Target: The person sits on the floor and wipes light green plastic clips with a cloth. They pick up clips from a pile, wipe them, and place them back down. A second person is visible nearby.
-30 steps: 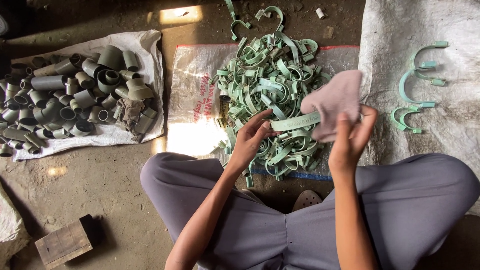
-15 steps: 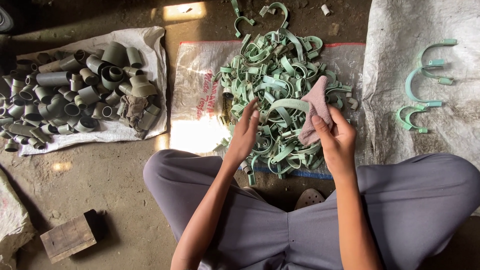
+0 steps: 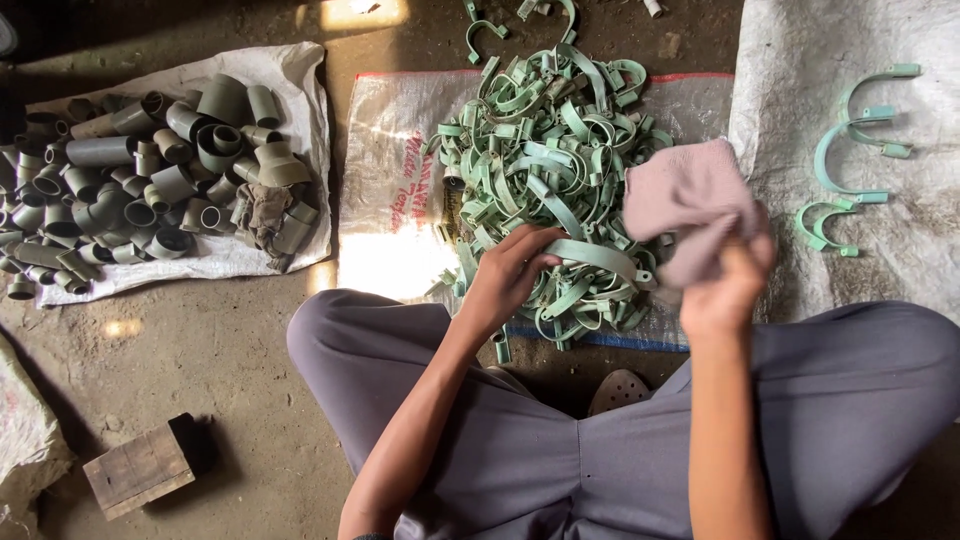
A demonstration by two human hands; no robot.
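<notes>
The curved pale-green clamp (image 3: pixel 590 255), gripped at one end by the left hand (image 3: pixel 505 275) over the pile (image 3: pixel 540 150), now sits clear of the pink cloth (image 3: pixel 690 205), which the right hand (image 3: pixel 725 285) clutches, lifted rightward.

Bare dirt floor (image 3: pixel 230 350) in dim light, sun patches at top centre and frame centre-left, white woven sacks (image 3: pixel 380 130) spread flat across the upper frame, a grey pipe-fitting heap (image 3: pixel 150 170) upper left, a small wooden block (image 3: pixel 140 468) lower left.
</notes>
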